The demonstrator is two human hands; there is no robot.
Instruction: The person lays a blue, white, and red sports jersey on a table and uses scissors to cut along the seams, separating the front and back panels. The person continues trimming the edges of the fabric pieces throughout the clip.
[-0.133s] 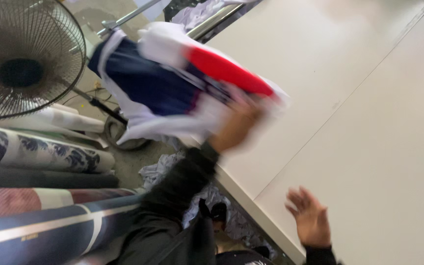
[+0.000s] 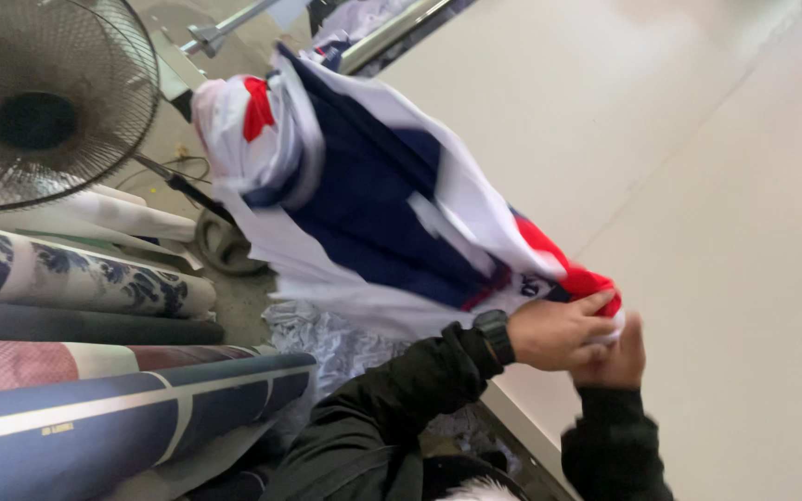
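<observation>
Left hand [image 2: 559, 331] clamps the red corner of the navy-and-white cloth [image 2: 373, 199], right hand [image 2: 610, 357] half hidden behind it, grip impossible to judge, motion-blurred.

Glowing evenly under soft, bright daylight; glaring pale across the white table [image 2: 717, 186]; blurring slightly at both hands [image 2: 559, 332]; casting hardly any hard shadows.

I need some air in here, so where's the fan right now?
In the head view the fan is at the upper left, standing on the floor above the printed fabric rolls, left of the red, white and blue cloth.
</observation>
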